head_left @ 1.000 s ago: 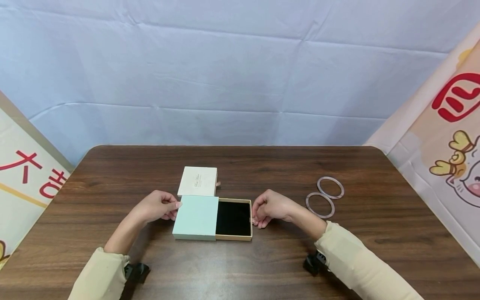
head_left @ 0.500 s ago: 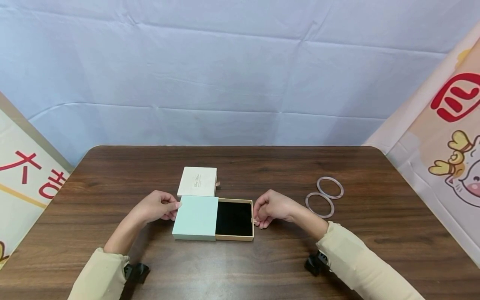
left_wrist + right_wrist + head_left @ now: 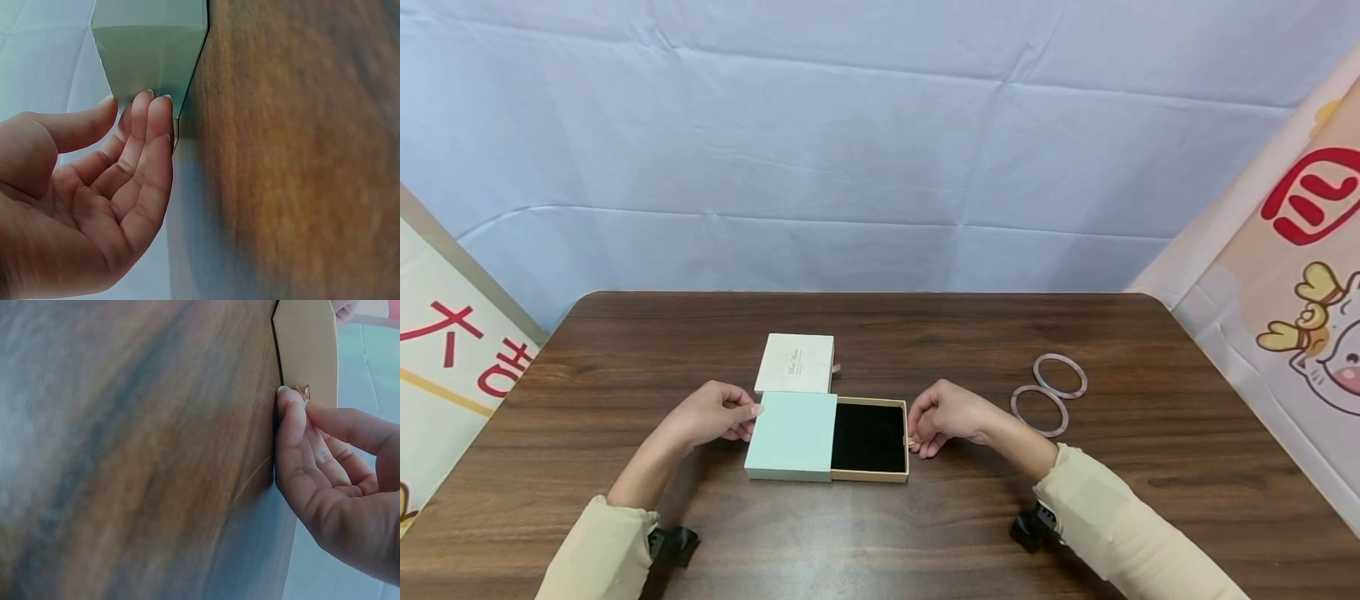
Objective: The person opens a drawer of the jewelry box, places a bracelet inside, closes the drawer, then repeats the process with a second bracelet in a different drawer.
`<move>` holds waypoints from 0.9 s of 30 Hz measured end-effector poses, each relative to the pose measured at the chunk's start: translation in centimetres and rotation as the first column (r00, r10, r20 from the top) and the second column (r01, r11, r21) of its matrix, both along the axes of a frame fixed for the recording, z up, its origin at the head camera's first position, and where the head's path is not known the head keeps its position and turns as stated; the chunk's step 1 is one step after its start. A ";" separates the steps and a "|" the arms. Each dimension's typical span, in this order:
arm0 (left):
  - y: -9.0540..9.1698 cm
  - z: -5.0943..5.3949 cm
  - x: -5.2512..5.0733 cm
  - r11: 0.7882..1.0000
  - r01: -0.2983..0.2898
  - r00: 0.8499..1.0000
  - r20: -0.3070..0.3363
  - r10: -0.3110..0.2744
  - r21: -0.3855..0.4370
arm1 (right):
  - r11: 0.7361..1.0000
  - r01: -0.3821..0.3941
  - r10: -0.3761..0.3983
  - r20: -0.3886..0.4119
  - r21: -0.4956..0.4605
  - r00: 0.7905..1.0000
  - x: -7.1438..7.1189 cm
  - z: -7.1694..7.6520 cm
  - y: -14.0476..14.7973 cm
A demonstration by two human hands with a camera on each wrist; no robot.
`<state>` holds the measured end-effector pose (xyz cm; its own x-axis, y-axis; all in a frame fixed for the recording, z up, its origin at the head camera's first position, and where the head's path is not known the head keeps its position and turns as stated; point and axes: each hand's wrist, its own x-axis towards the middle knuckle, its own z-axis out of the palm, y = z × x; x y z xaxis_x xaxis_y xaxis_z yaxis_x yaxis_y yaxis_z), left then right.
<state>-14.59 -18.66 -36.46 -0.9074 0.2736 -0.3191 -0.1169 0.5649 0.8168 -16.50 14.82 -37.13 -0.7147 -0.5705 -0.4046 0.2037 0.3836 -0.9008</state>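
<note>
A mint-green box sleeve (image 3: 792,435) lies on the table with its tray (image 3: 869,477) drawn partway out to the right, showing a black lining (image 3: 868,437). The left hand (image 3: 718,414) holds the sleeve's left end, thumb on the top edge. In the left wrist view its fingertips (image 3: 150,100) press the sleeve's end face (image 3: 147,62). At the tray's right end the right hand (image 3: 946,417) pinches a small ribbon tab (image 3: 912,443). The right wrist view shows thumb and finger meeting at this tab (image 3: 305,392), against the tan tray end (image 3: 306,356).
Behind the sleeve, touching or nearly touching it, sits a white box (image 3: 795,363) with printed lettering and a ribbon tab. Two pale rings (image 3: 1040,410) lie on the right side of the brown table (image 3: 962,533), one partly over or against the other.
The tray has slid slightly farther right out of the sleeve, the right hand moving with it. The left hand and the sleeve have stayed almost still.
</note>
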 end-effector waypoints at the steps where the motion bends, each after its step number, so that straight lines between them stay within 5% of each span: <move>1: 0.0 0.0 0.0 1.000 0.000 1.000 0.000 0.000 0.000 | 1.000 0.001 -0.001 0.000 0.000 1.000 0.0 0.0 0.0; 27: 0.0 0.1 0.0 1.000 0.000 1.000 0.006 -0.001 0.001 | 1.000 0.006 -0.005 0.006 -0.015 1.000 0.0 -0.2 0.3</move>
